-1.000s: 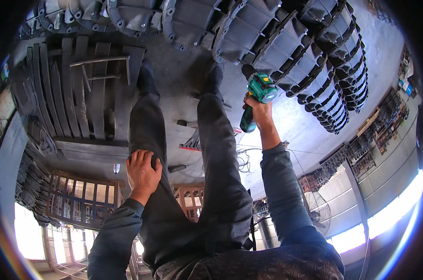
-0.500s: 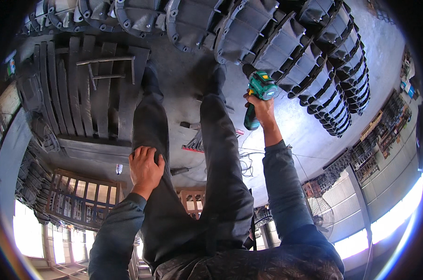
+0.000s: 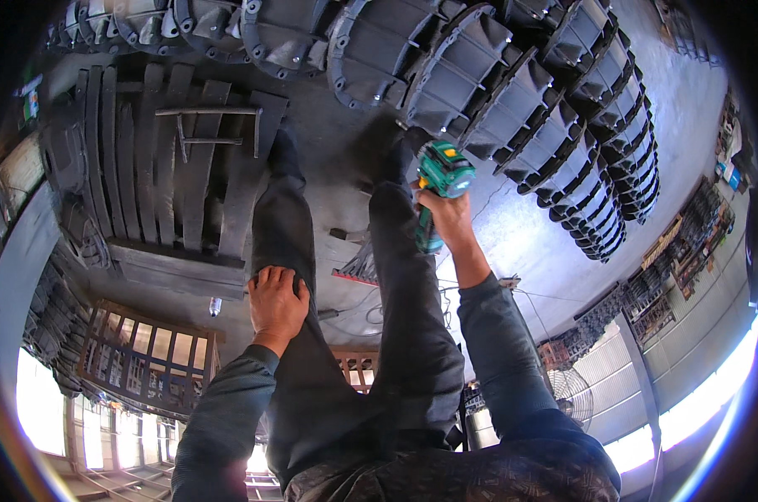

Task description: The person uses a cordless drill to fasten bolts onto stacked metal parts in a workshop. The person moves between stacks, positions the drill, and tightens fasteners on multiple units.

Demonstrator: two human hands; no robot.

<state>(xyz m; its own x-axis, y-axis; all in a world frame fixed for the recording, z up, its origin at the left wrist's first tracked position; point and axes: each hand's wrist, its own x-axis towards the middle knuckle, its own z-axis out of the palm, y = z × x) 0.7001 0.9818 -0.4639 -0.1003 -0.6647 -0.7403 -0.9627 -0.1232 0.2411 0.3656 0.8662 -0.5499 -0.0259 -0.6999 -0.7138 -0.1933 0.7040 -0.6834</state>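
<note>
Mostly, the floor (image 3: 500, 205) is given over to ribbed grey castings (image 3: 458, 77), nested face to back in curving rows, probably so that each props its neighbour and they take little room. Short of the castings' left end, on the person's side, lies a dark slatted platform (image 3: 150, 155), with a thin metal frame (image 3: 207, 111) across its slats, seemingly just laid there. The green drill (image 3: 444, 170) is near the castings' close edge, its nose toward them; whether the tip touches one I cannot tell. The right hand (image 3: 446, 213) wraps the drill's grip, likely to carry its weight and steer it; the trigger finger is unclear. Well apart from the castings, the left hand (image 3: 278, 303) lies loosely spread on the left thigh (image 3: 285, 226), perhaps as a prop. Smallest, and also far from the castings, is a clear bottle-like object (image 3: 215, 307).
</note>
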